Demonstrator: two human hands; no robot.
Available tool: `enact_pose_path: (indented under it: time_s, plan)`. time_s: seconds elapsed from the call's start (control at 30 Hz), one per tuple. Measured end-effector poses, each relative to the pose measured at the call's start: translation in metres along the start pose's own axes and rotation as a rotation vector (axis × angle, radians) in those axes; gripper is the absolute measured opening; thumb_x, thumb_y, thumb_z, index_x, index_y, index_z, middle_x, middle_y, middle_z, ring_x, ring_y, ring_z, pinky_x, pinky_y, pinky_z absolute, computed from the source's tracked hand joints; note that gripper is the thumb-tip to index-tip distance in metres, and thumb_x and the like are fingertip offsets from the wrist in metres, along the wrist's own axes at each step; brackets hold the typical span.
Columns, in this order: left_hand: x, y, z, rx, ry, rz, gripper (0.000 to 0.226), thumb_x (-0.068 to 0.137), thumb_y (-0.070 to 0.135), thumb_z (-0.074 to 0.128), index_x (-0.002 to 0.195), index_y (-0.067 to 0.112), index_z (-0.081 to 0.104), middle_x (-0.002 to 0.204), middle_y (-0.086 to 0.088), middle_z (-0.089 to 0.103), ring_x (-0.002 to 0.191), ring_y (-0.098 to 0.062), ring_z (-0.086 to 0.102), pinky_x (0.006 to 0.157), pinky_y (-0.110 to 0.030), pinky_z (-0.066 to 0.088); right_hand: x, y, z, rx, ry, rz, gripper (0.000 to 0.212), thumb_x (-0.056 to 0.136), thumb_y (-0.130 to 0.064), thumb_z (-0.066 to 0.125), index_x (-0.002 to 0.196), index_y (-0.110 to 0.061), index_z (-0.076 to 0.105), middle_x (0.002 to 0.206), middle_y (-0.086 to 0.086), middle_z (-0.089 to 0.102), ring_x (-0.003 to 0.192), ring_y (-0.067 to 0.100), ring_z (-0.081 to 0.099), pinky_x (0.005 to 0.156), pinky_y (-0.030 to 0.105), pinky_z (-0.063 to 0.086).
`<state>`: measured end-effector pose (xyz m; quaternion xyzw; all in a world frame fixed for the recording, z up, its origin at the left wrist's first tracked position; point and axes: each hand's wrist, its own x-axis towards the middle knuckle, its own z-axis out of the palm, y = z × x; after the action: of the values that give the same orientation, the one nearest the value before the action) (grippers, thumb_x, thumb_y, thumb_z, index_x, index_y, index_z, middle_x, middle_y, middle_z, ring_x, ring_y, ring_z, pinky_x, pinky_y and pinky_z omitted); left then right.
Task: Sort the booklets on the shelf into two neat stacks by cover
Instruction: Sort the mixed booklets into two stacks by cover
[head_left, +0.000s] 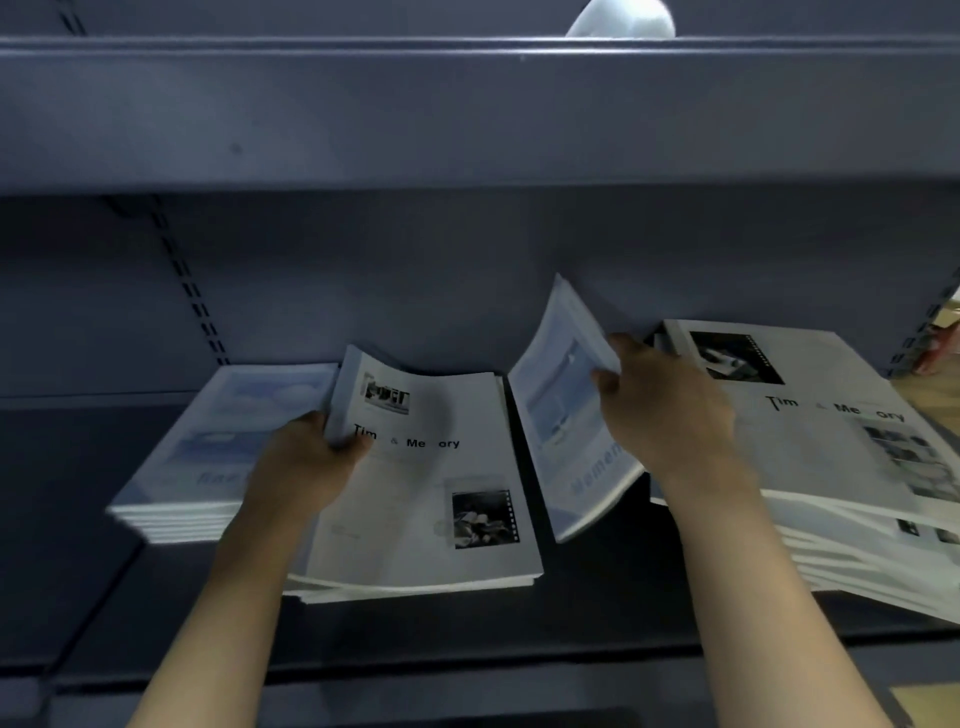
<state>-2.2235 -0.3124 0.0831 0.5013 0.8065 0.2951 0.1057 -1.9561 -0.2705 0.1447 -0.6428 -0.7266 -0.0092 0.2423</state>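
Three groups of booklets lie on the dark shelf (597, 613). A neat stack with blue sky covers (208, 452) sits at the left. In the middle lies a white pile titled "Time & Memory" (431, 499); my left hand (306, 457) grips the left edge of its top copies and curls them up. At the right spreads a loose, fanned pile of the white booklets (841, 457). My right hand (660, 405) holds a blue-cover booklet (561, 410) tilted up on its edge between the middle and right piles.
The upper shelf board (467, 114) hangs close above, with a pale object (623, 21) on top of it. A slotted upright (187, 286) runs down the back panel at the left. A wooden floor shows at the far right.
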Motion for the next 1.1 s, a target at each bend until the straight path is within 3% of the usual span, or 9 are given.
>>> enact_pose_path:
  time_s: [0.1,0.3,0.43,0.5,0.63,0.83,0.93,1.0,1.1]
  plan:
    - [-0.001,0.002,-0.003,0.113,0.076,0.054,0.033,0.085,0.038,0.062,0.082,0.006,0.055,0.07,-0.003,0.054,0.065,-0.019,0.05,0.051,-0.023,0.032,-0.002,-0.003,0.005,-0.01,-0.002,0.012,0.037,0.101,-0.032,0.036,0.136,-0.024,0.041,0.111,0.01,0.063,0.102,0.033,0.06,0.068,0.032,0.038]
    - [-0.014,0.006,0.001,0.158,0.059,0.105,0.035,0.087,0.03,0.06,0.063,0.015,0.041,0.059,0.003,0.044,0.069,-0.025,0.058,0.056,-0.028,0.037,-0.001,-0.005,0.011,-0.048,-0.008,0.008,0.033,0.101,-0.029,0.034,0.133,-0.022,0.042,0.108,0.01,0.063,0.099,0.032,0.061,0.067,0.031,0.037]
    - [-0.016,0.006,0.004,0.296,0.079,0.142,0.023,0.089,0.033,0.057,0.081,0.012,0.062,0.077,-0.004,0.062,0.082,-0.023,0.058,0.064,-0.029,0.04,0.0,-0.007,0.014,-0.073,-0.007,0.006,0.032,0.101,-0.027,0.035,0.132,-0.022,0.042,0.103,0.009,0.063,0.097,0.032,0.061,0.065,0.031,0.038]
    - [-0.013,0.004,0.004,0.328,0.077,0.15,0.022,0.089,0.033,0.057,0.088,0.013,0.065,0.085,-0.006,0.067,0.095,-0.027,0.058,0.072,-0.032,0.044,-0.001,-0.008,0.012,-0.088,-0.001,-0.005,0.033,0.101,-0.027,0.036,0.133,-0.022,0.042,0.102,0.009,0.063,0.097,0.033,0.061,0.065,0.031,0.038]
    - [-0.011,0.005,0.0,0.339,0.067,0.197,0.023,0.088,0.031,0.057,0.092,0.01,0.065,0.088,-0.01,0.069,0.094,-0.031,0.06,0.081,-0.038,0.051,-0.003,-0.015,0.0,-0.159,0.064,-0.054,0.034,0.102,-0.025,0.035,0.135,-0.023,0.04,0.086,0.006,0.056,0.087,0.03,0.062,0.062,0.03,0.038]
    - [-0.01,0.011,-0.023,0.362,0.138,0.227,0.029,0.089,0.037,0.056,0.087,0.009,0.062,0.092,-0.012,0.068,0.096,-0.033,0.059,0.08,-0.038,0.045,0.001,-0.023,-0.033,-0.025,0.088,-0.11,0.029,0.099,-0.031,0.038,0.123,-0.02,0.05,0.096,0.009,0.059,0.093,0.033,0.058,0.068,0.032,0.039]
    - [-0.015,0.01,-0.037,0.349,0.178,0.203,0.033,0.089,0.038,0.056,0.109,0.013,0.064,0.108,-0.011,0.068,0.106,-0.031,0.058,0.089,-0.038,0.043,0.001,-0.037,-0.032,0.065,0.039,-0.149,0.031,0.098,-0.033,0.041,0.125,-0.019,0.05,0.107,0.009,0.062,0.096,0.032,0.059,0.07,0.03,0.036]
    - [-0.018,0.008,-0.047,0.342,0.19,0.184,0.037,0.089,0.039,0.055,0.119,0.018,0.06,0.117,-0.007,0.065,0.112,-0.028,0.055,0.094,-0.038,0.039,0.001,-0.051,-0.022,0.192,-0.041,-0.142,0.029,0.098,-0.031,0.042,0.121,-0.017,0.052,0.101,0.007,0.061,0.085,0.024,0.057,0.068,0.027,0.034]
    - [-0.022,0.001,-0.063,0.304,0.2,0.181,0.036,0.09,0.039,0.054,0.121,0.021,0.058,0.12,-0.003,0.063,0.114,-0.025,0.055,0.097,-0.038,0.038,0.0,-0.076,0.0,0.454,-0.186,-0.113,0.01,0.097,-0.024,0.044,0.099,-0.016,0.05,0.073,-0.003,0.047,0.06,0.005,0.043,0.049,0.018,0.037]
